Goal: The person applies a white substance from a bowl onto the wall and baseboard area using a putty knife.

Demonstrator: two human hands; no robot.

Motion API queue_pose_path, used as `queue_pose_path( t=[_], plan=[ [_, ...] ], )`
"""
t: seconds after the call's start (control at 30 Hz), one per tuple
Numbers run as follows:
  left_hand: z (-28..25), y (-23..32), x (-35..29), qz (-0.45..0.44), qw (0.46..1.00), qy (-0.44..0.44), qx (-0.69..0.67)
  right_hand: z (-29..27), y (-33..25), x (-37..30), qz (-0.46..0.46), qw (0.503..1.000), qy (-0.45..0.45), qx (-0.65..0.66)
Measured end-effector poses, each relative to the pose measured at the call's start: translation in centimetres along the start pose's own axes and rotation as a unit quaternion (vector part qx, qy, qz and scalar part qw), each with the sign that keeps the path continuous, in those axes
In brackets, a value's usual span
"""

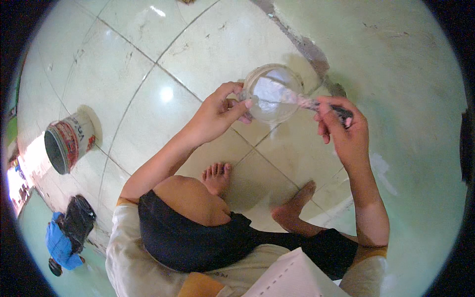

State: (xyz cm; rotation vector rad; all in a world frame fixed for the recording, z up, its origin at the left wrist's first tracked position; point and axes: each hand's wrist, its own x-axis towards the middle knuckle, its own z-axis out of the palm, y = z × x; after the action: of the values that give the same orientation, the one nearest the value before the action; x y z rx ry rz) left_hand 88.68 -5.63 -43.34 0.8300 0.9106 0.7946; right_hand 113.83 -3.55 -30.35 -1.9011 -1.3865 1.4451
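Observation:
My left hand (pixel 225 106) grips the near-left rim of a round, see-through plastic tub (pixel 280 117), thumb over the edge and fingers outside. White paste (pixel 266 106) lies inside the tub. In my right hand (pixel 346 126) is a putty knife (pixel 308 103) with a dark handle and a paste-smeared blade. Its blade reaches over the tub's rim toward the paste; whether it touches the paste is hard to tell. Fingers close round the handle, thumb along it. Both hands are held out in front of my bent knees.
A white and red bucket (pixel 81 136) lies tilted or stands at the left on the tiled floor (pixel 138 94). Beyond it, lower left, is a person in a blue top (pixel 62 242). A green wall (pixel 415 99) with a grey patched strip (pixel 314 54) rises at the right. My bare feet (pixel 217 178) are below the tub.

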Motion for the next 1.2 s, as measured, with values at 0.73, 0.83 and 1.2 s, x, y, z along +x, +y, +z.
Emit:
queue_pose_path(
  t=[0.73, 0.83, 1.2],
  plan=[
    [1.0, 0.0, -3.3, 0.019, 0.998, 0.058, -0.028, -0.1, 3.0, -2.6, 0.072, 0.997, -0.036, 0.015],
    [1.3, -0.5, -3.3, 0.026, 0.998, 0.046, -0.042, 1.2, 3.8, -2.7, 0.035, 0.999, -0.007, 0.021],
    [1.6, -0.9, -3.5, 0.016, 0.998, 0.041, -0.049, 1.7, 4.4, -3.2, 0.018, 0.997, -0.020, 0.073]
  ],
)
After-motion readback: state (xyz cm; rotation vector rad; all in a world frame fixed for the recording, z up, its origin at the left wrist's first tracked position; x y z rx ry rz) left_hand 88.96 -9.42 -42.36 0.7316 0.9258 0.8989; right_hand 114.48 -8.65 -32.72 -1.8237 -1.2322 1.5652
